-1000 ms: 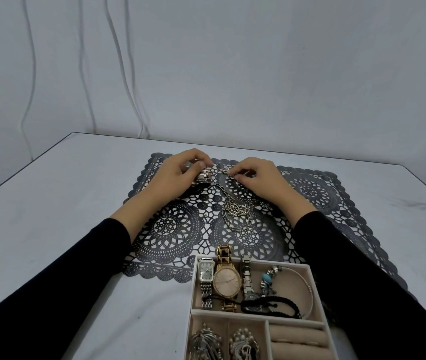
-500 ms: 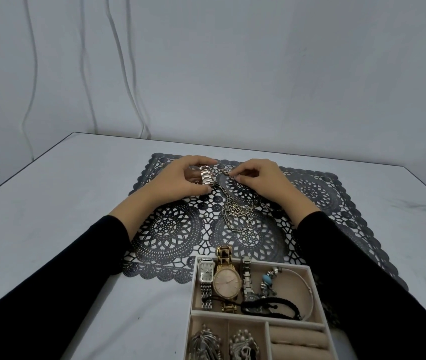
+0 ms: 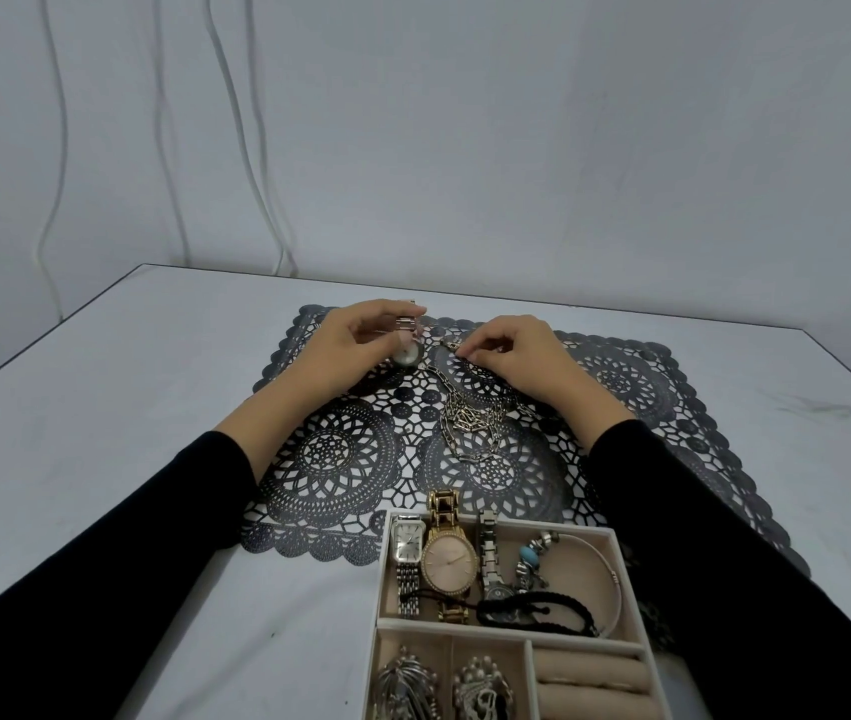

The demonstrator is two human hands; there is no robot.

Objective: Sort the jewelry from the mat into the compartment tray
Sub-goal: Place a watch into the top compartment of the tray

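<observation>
A dark lace mat (image 3: 332, 454) lies on the white table. At its far middle, my left hand (image 3: 345, 345) grips a rose-gold watch (image 3: 407, 350) by its band, raised off the mat with the round face hanging down. Beside it my right hand (image 3: 522, 350) pinches the end of a silver chain necklace (image 3: 470, 426) that trails toward me across the mat. The white compartment tray (image 3: 381, 574) sits near me; its large top section holds three watches and bracelets, its lower sections hold brooches and ring rolls.
The white table (image 3: 127, 433) extends left and right of the mat. Thin white cables (image 3: 236, 122) hang on the wall behind. My black sleeves flank the tray on both sides.
My left hand has lifted the rose-gold watch off the mat, so its face now dangles below the fingers. My right hand keeps hold of the necklace end and has barely moved.
</observation>
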